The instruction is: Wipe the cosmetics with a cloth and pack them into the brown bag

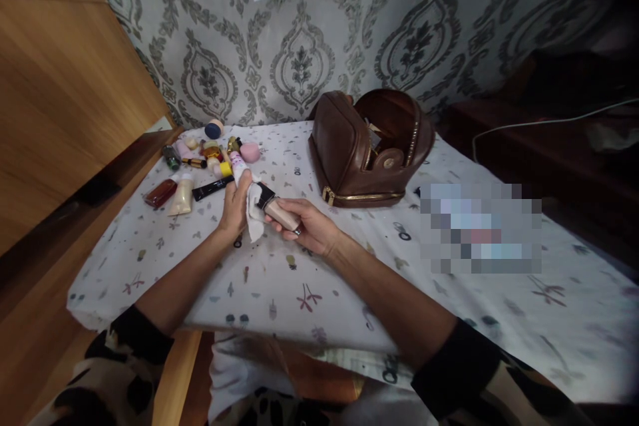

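Note:
My right hand [312, 225] is closed round a beige foundation bottle [284, 214] with a black cap, tilted so that the cap points up and left. My left hand [233, 210] is wrapped round a white cloth [255, 219], which hangs below the fingers and lies against the capped end. Just beyond the left hand lie a black tube [213, 188], a cream-coloured tube [182, 194] and a dark red bottle [160, 194]. Behind them several small cosmetics are crowded together, among them a pink round container [249, 152] and a dark blue-lidded jar [213, 129].
A brown leather cosmetic bag [339, 146] stands unzipped at the back of the cloth-covered table [279, 299], with things inside it. A blurred-out item [479, 229] lies to the right. Wooden furniture [74, 80] borders the left side; a patterned wall rises behind.

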Demonstrator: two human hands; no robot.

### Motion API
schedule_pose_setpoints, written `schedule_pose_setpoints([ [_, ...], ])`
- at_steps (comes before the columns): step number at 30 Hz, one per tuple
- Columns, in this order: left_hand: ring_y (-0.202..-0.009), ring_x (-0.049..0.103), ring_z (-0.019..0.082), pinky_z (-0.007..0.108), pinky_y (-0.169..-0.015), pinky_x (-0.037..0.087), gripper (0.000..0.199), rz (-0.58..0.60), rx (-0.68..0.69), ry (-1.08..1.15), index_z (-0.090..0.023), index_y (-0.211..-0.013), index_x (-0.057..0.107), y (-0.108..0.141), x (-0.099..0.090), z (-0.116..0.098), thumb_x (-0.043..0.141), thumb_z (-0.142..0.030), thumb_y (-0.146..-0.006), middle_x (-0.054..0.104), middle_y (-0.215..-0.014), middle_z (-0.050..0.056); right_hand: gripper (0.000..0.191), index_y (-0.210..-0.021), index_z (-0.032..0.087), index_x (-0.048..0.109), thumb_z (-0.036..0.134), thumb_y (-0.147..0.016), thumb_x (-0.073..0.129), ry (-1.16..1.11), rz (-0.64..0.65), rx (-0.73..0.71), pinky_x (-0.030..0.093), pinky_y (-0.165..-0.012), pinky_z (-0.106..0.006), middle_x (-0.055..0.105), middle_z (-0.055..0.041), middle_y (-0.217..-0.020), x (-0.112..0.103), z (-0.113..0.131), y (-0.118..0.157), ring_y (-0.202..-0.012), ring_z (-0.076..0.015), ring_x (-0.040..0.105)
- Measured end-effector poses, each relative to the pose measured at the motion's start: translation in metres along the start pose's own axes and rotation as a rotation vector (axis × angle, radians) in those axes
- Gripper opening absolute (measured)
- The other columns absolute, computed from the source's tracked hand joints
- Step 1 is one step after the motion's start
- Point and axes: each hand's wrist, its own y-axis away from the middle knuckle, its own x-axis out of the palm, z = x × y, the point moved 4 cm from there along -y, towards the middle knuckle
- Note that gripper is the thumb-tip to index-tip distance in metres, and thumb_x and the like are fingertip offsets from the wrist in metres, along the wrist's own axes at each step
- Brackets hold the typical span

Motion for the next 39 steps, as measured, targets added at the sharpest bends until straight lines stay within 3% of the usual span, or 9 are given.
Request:
schedule_pose_setpoints([
  [7,-0.05,0.049,0.009,0.021,-0.05,0.042,0.044,0.004,-0.056,0.079,-0.017,-0.069,0.056,0.0,0.002,-0.001,0.071,-0.059,-0.075,0.055,-0.058,-0.004,0.015,-0.087,0.009,0.066,0.024,-0.085,0.065,-0.02,0.025,0.014,0.03,-0.034,-0.014,0.068,-0.0088,-0.075,0.002,-0.001,0.0,-0.055,-0.0099,0.056],
  [12,-0.051,0.049,0.011,0.023,-0.053,0.042,0.044,0.022,-0.042,0.074,-0.018,-0.072,0.054,-0.013,-0.003,0.007,0.067,-0.06,-0.076,0.052,-0.057,-0.004,0.013,-0.087,0.01,0.065,0.022,-0.087,0.061,-0.036,-0.017,-0.027,0.03,-0.034,-0.014,0.068,-0.0075,-0.074,0.001,0.003,0.001,-0.054,-0.0098,0.056],
  [15,-0.06,0.055,0.015,0.026,-0.061,0.045,0.034,0.104,0.027,-0.167,-0.019,-0.078,0.057,-0.025,-0.012,0.011,0.063,-0.052,-0.078,0.057,-0.063,-0.003,0.014,-0.087,0.011,0.065,0.02,-0.09,0.056,-0.056,-0.08,-0.063,0.03,-0.034,-0.014,0.068,-0.007,-0.073,0.0,0.007,0.001,-0.053,-0.0097,0.056],
  [19,-0.078,0.06,0.021,0.031,-0.075,0.046,0.023,0.392,0.174,-0.751,-0.018,-0.079,0.066,-0.029,-0.012,0.015,0.063,-0.041,-0.075,0.067,-0.078,0.001,0.015,-0.087,0.012,0.065,0.019,-0.092,0.053,-0.076,-0.151,-0.096,0.033,-0.035,-0.014,0.068,-0.0069,-0.071,-0.003,0.011,0.0,-0.052,-0.01,0.056],
  [21,-0.082,0.061,0.023,0.032,-0.078,0.047,0.026,0.493,0.197,-0.831,-0.017,-0.081,0.069,-0.027,-0.009,0.016,0.059,-0.041,-0.079,0.069,-0.084,0.003,0.015,-0.086,0.012,0.065,0.019,-0.092,0.053,-0.084,-0.171,-0.104,0.033,-0.035,-0.015,0.067,-0.0072,-0.071,-0.004,0.011,0.001,-0.052,-0.0102,0.056],
  [26,-0.106,0.063,0.025,0.036,-0.094,0.047,0.036,0.313,0.318,-0.539,-0.017,-0.107,0.071,-0.022,-0.007,-0.001,0.048,-0.04,-0.09,0.072,-0.11,0.008,0.019,-0.084,0.011,0.066,0.019,-0.093,0.05,-0.094,-0.211,-0.099,0.034,-0.036,-0.015,0.068,-0.0076,-0.07,-0.005,0.012,0.002,-0.052,-0.01,0.056],
  [29,-0.113,0.061,0.025,0.037,-0.103,0.042,0.045,0.38,0.356,-0.398,-0.018,-0.117,0.068,-0.015,-0.002,-0.008,0.045,-0.05,-0.096,0.07,-0.117,0.01,0.018,-0.083,0.011,0.066,0.021,-0.091,0.054,-0.067,-0.176,-0.092,0.033,-0.036,-0.016,0.068,-0.0072,-0.071,-0.004,0.011,0.001,-0.053,-0.0104,0.057],
  [33,-0.101,0.062,0.021,0.032,-0.094,0.046,0.045,0.494,0.239,-0.291,-0.018,-0.117,0.066,-0.009,0.005,0.001,0.056,-0.054,-0.092,0.069,-0.109,0.007,0.013,-0.081,0.011,0.066,0.023,-0.084,0.063,-0.024,-0.118,-0.103,0.031,-0.035,-0.016,0.068,-0.0068,-0.071,-0.004,0.008,-0.001,-0.053,-0.0108,0.058],
  [39,-0.081,0.059,0.014,0.024,-0.071,0.052,0.044,0.415,0.05,0.042,-0.019,-0.098,0.067,-0.012,0.007,0.014,0.07,-0.059,-0.08,0.064,-0.092,0.002,0.015,-0.084,0.01,0.067,0.025,-0.082,0.067,0.003,-0.076,-0.113,0.028,-0.034,-0.014,0.068,-0.0067,-0.073,0.0,0.011,0.002,-0.052,-0.0097,0.056],
])
